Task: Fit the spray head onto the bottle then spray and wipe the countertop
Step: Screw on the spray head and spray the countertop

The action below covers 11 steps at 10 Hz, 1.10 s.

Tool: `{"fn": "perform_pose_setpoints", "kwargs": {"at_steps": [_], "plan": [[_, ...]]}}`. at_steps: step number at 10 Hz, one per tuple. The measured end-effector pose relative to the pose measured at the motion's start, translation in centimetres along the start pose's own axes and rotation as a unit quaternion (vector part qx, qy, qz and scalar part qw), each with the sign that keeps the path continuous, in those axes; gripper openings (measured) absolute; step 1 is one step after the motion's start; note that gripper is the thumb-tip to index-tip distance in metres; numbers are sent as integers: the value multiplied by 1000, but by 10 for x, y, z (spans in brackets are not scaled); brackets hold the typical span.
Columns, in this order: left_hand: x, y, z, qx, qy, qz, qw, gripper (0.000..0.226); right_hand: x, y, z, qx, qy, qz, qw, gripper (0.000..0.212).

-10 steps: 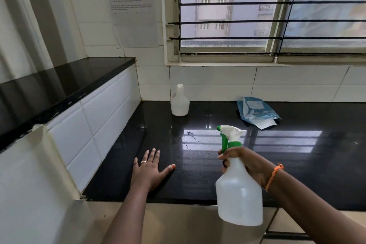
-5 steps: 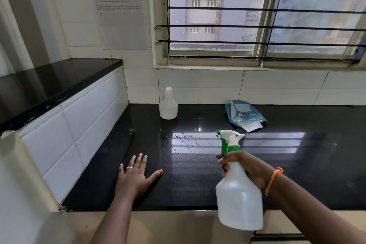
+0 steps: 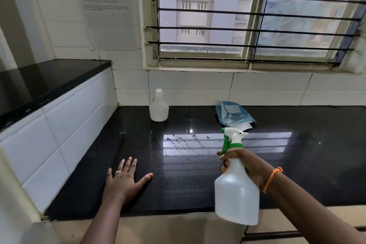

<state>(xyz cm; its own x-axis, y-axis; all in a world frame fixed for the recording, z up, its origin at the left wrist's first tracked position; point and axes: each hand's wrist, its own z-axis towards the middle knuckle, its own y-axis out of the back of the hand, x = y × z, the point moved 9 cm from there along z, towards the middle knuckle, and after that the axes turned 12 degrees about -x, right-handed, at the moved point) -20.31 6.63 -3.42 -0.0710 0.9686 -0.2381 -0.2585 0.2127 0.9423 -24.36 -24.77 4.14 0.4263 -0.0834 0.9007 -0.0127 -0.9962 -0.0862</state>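
Right hand (image 3: pixel 244 164) clamped round neck of translucent white plastic spray bottle (image 3: pixel 236 194), green-and-white spray head (image 3: pixel 231 137) fitted. Left hand (image 3: pixel 123 181) splayed flat on glossy black countertop (image 3: pixel 307 164). At 12 o'clock: capless white plastic bottle (image 3: pixel 158 106), blue plastic pouch (image 3: pixel 232 114) at 1, label unreadable.

Surface: black polished countertop (image 3: pixel 297 164), running along the white tiled wall under the window, mirroring the window light in pale bands.
Back left: second white bottle (image 3: pixel 159 107) with no spray head, standing upright on the stone, close to the wall.
Back centre: blue packet (image 3: pixel 232 113), lying flat near the wall, well apart from the capless bottle.
Middle: scattered droplets (image 3: pixel 184 139), sitting on the bright reflection in front of the packet.
Front left: left hand (image 3: pixel 123 181), resting palm down on the stone with fingers spread, near the front edge.
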Motion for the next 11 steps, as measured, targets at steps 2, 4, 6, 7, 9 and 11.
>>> {"fn": "perform_pose_setpoints", "kwargs": {"at_steps": [2, 4, 6, 7, 9, 11], "plan": [[0, 1, 0, 1, -1, 1, 1000, 85, -17, -8, -15, 11, -1, 20, 1000, 24], [0, 3, -2, 0, -1, -2, 1000, 86, -37, -36, -27, 57, -24, 25, 998, 31], [-3, 5, -2, 6, -2, -2, 1000, 86, -49, -60, -38, 86, -33, 7, 996, 27], [-2, 4, -2, 6, -2, -2, 1000, 86, -51, -59, -39, 83, -39, 20, 996, 27], [-1, 2, -1, 2, -4, -2, 1000, 86, -44, -34, -40, 38, -32, 43, 998, 35], [-1, 2, 0, -4, -5, -3, 1000, 86, -26, -7, -40, -4, -12, 72, 997, 21]]}}
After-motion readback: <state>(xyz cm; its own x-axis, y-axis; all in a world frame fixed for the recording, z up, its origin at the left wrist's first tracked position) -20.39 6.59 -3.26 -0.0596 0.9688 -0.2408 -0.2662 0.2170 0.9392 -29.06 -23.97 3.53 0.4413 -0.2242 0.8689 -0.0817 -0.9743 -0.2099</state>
